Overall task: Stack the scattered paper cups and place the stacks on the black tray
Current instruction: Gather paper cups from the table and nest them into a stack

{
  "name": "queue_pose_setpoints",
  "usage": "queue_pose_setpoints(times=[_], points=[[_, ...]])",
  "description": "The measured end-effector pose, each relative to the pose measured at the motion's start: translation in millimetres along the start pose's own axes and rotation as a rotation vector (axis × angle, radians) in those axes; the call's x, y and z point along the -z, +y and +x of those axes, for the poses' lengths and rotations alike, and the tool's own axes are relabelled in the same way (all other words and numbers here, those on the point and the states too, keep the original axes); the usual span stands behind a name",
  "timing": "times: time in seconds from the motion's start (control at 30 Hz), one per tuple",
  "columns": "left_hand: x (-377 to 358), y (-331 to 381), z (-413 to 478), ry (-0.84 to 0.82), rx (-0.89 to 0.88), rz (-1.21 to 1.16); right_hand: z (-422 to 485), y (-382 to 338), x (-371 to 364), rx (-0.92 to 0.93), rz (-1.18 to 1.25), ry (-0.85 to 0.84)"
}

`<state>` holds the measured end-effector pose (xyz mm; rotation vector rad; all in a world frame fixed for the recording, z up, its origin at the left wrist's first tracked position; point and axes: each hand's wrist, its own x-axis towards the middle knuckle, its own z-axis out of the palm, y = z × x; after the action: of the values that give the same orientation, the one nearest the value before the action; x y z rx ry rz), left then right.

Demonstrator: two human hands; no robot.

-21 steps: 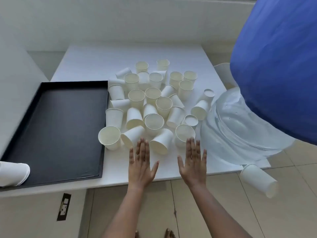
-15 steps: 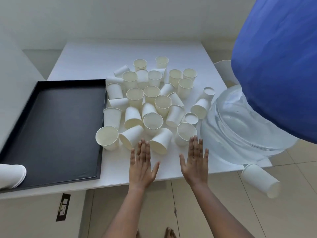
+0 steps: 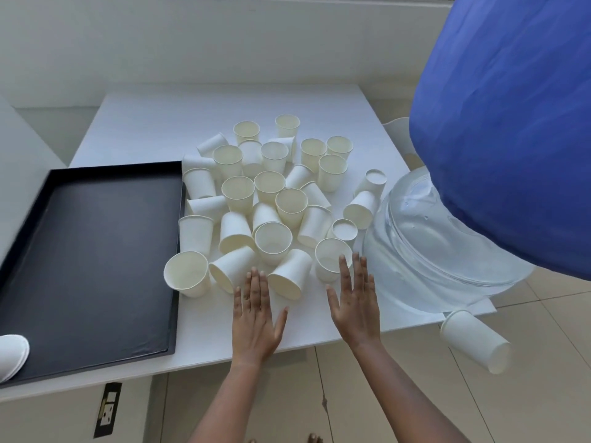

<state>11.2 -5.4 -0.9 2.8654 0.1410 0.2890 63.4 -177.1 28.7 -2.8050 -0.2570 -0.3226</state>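
Your hands hover flat and empty before scattered paper cups.

Left hand, right hand — fingers straight. Cups lie right of the black tray — light, crushable; grip walls gently.

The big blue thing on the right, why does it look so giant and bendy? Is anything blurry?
Head view: the blue thing sits near the wide-angle lens, so it bulges and the table edges bow; the black tray looks smeared at its left edge; the paper cups, left hand and right hand look sharp; light is soft, shadows faint.
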Motion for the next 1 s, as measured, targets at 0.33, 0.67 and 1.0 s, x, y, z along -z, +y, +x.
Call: queue_pose_setpoints(times=[0.33,0.67,1.0], points=[[33.7,12.2,20.1,-0.009,-0.034,-0.154,12.6,-0.3,4.6,-0.162,0.211,-0.101],[47.0,22.7,40.5,0.001,0.000,-0.414,25.4,-8.6,44.6,-0.059,0.261,0.068],[68.3,34.2,42.8,0.045,-0.070,-0.705,19.4,-38.4,78.6,0.167,0.474,0.001]])
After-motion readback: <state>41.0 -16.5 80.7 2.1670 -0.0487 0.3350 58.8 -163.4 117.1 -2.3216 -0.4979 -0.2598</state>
